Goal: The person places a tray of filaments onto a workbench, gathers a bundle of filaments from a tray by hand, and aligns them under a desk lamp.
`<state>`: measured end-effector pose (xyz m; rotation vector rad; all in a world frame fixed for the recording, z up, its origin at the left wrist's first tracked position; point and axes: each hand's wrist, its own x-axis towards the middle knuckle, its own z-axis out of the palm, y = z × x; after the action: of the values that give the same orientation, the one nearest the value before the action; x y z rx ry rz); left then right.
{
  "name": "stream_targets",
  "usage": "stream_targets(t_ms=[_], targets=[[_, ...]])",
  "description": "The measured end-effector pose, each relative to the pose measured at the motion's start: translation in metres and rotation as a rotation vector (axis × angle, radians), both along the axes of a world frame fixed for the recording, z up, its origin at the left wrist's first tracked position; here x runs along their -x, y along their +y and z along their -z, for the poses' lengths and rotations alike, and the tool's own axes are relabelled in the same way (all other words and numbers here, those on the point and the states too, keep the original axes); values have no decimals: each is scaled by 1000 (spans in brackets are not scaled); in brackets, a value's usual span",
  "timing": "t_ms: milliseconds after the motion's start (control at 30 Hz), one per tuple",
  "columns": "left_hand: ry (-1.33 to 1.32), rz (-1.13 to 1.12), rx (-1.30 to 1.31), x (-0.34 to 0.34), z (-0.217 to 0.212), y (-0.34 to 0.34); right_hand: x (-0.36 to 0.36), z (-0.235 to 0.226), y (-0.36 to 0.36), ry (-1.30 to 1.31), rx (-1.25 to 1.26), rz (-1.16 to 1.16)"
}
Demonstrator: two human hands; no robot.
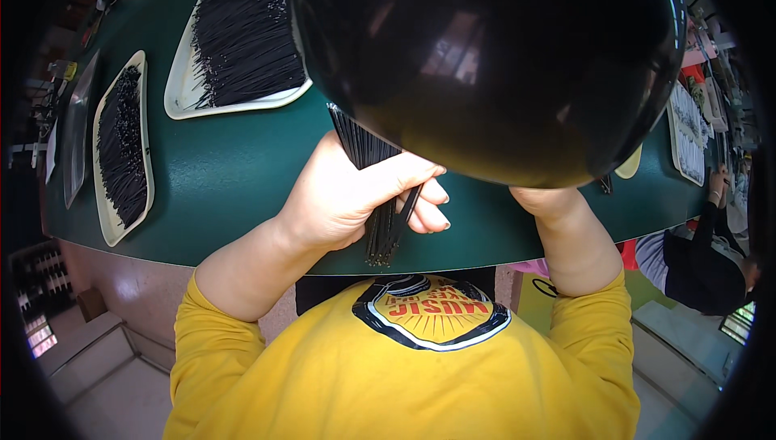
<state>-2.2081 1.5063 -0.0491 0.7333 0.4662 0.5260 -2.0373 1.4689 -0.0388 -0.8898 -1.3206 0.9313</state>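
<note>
My left hand (327,197) is closed around a bundle of thin black wires (364,142) with small bright tips at the upper end. The bundle slants up and away, and its lower ends stick out below my palm, over the near table edge. Thumb and fingers press on it, with a few wires fanned apart between them. A large glossy black dome (501,60), seemingly a lamp shade, hangs over the work area. It covers the fingers of my right hand (548,201); only the wrist and heel of that hand show, so what it holds is hidden.
On the green table (218,173), a large cream tray (174,100) and a smaller tray (119,234) hold many black wires. Clear plastic (78,133) lies far left. A white tray (697,175) of pale pieces stands right, near another person (703,274). Part of a yellow dish (630,164) shows beside the dome.
</note>
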Motion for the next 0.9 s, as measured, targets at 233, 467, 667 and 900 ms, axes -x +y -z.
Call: stream_targets(t_ms=[233,467,667,900], targets=[[9,22,9,0,-1,0,-20,5,-5,239,317,-187],[-12,-190,-290,-13,11,-11,-5,29,-5,331,417,-268],[151,-364,-714,-3,20,-6,-5,28,-7,115,166,-61],[72,-352,-804,-16,39,-3,-11,21,-1,-11,383,-212]])
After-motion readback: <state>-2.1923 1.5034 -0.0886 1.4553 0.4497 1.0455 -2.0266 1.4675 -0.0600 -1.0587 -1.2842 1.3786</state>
